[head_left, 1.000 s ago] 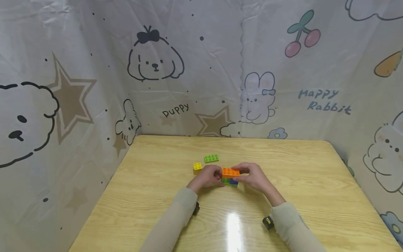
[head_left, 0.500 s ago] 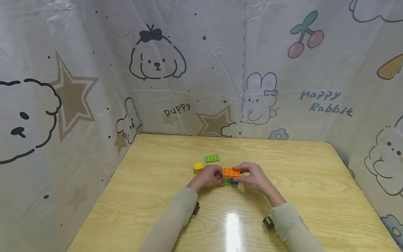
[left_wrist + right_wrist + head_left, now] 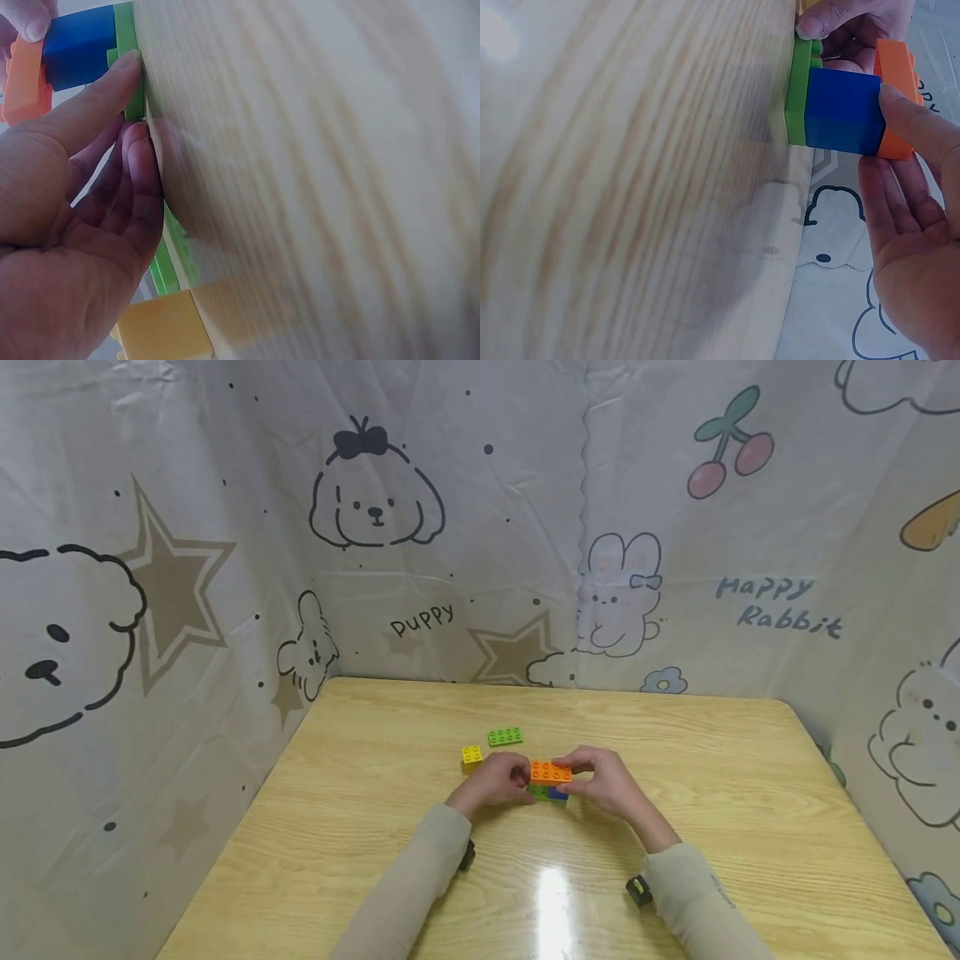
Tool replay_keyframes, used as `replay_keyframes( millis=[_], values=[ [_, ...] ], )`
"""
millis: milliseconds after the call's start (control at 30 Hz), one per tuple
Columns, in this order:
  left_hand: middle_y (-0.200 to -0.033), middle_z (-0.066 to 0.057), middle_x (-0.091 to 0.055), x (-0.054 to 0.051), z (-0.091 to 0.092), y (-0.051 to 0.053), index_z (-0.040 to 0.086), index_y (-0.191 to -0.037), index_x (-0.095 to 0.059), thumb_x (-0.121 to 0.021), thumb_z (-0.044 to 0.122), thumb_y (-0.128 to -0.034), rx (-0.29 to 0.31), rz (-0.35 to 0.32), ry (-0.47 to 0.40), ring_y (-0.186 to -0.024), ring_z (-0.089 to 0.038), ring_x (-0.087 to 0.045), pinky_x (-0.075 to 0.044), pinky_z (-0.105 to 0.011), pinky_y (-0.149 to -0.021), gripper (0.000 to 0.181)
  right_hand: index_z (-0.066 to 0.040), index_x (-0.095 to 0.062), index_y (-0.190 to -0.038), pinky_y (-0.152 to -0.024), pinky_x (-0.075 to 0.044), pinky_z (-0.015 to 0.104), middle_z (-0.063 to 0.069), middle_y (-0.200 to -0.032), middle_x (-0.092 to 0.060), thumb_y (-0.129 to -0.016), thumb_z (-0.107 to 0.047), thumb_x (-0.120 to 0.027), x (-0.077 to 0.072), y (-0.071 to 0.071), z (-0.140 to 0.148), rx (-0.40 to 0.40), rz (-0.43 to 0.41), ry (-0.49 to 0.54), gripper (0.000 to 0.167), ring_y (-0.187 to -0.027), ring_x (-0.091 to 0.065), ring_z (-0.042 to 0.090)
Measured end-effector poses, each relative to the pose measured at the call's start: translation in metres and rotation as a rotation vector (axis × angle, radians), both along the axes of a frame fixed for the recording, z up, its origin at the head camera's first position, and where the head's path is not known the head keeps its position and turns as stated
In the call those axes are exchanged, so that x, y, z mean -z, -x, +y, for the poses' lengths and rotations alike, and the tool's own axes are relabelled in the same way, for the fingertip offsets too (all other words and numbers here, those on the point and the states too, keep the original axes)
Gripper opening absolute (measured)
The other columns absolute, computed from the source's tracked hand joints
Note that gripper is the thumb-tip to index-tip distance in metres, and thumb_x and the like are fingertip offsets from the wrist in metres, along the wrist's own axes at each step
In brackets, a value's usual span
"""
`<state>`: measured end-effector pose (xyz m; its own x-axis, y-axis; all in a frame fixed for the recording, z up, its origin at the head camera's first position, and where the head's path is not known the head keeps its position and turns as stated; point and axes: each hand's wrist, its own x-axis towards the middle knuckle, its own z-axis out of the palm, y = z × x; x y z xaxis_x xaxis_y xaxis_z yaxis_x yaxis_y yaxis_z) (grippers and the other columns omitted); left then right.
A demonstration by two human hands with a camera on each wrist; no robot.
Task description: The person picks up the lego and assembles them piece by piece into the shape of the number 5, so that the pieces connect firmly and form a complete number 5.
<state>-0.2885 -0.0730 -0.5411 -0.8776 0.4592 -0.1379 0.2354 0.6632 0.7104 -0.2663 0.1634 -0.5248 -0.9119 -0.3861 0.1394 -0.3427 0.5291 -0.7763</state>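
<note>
My left hand (image 3: 497,779) pinches the left end of a thin green building plate (image 3: 797,109), thumb on the near side, where it lies on the table. On the plate's right end stands a blue building brick (image 3: 843,112). An orange building brick (image 3: 551,772) lies across the top of the blue one and overhangs toward the left hand. Thumb and fingers of my right hand (image 3: 604,782) grip the orange brick at its right end. Whether the orange brick is pressed fully down cannot be made out.
Behind the left hand are a yellow brick (image 3: 472,758) and a second green plate (image 3: 505,737), both on the wooden table (image 3: 375,727). Patterned cloth (image 3: 480,527) hangs round the table's back and sides. Dark wrist devices (image 3: 640,890) sit at the cuffs.
</note>
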Motion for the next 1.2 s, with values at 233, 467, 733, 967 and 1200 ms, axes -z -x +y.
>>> replay_keyframes(
  millis=[233,467,733,967,1200],
  values=[
    [-0.085,0.004,-0.061,0.0016,0.0024,0.0007,0.015,-0.089,-0.067,-0.089,0.014,-0.0819,0.007,0.002,0.005,-0.080,-0.011,-0.053,-0.045,-0.024,-0.074,0.024,-0.009,-0.078,-0.117,-0.096,-0.060,0.049,0.009,-0.117,-0.076,-0.082,-0.007,-0.087,-0.0011,0.0013,0.0030,0.032,-0.071,-0.001,0.036,-0.106,-0.072,0.029],
    [-0.085,0.004,-0.060,0.0014,0.0044,0.0006,0.015,-0.088,-0.066,-0.089,0.014,-0.0824,-0.003,-0.010,0.009,-0.080,-0.012,-0.053,-0.045,-0.026,-0.074,0.024,-0.007,-0.077,-0.119,-0.091,-0.063,0.040,0.015,-0.120,-0.074,-0.083,-0.006,-0.086,0.0019,0.0035,0.0052,0.031,-0.142,0.042,0.038,-0.107,-0.072,0.032],
    [-0.085,0.003,-0.061,0.0015,0.0036,0.0009,0.015,-0.087,-0.065,-0.089,0.014,-0.0821,0.003,0.000,0.017,-0.080,-0.013,-0.052,-0.045,-0.026,-0.074,0.024,-0.006,-0.076,-0.119,-0.086,-0.063,0.033,0.016,-0.122,-0.074,-0.081,-0.002,-0.087,0.0048,0.0020,0.0037,0.042,-0.169,0.091,0.039,-0.106,-0.073,0.033],
    [-0.085,0.002,-0.062,0.0023,0.0030,-0.0011,0.014,-0.088,-0.067,-0.089,0.014,-0.0829,0.002,-0.011,0.007,-0.081,-0.013,-0.053,-0.045,-0.027,-0.075,0.023,-0.008,-0.076,-0.119,-0.089,-0.063,0.035,0.015,-0.122,-0.074,-0.080,-0.001,-0.086,0.0066,-0.0005,0.0015,0.056,-0.170,0.073,0.041,-0.107,-0.073,0.032],
    [-0.085,0.003,-0.061,0.0018,0.0009,0.0007,0.014,-0.087,-0.066,-0.089,0.013,-0.0822,0.011,0.002,0.003,-0.080,-0.012,-0.053,-0.045,-0.026,-0.074,0.024,-0.009,-0.077,-0.118,-0.090,-0.063,0.036,0.014,-0.121,-0.074,-0.080,-0.003,-0.088,0.0058,0.0014,0.0002,0.066,-0.159,0.065,0.040,-0.106,-0.073,0.031]
  ],
)
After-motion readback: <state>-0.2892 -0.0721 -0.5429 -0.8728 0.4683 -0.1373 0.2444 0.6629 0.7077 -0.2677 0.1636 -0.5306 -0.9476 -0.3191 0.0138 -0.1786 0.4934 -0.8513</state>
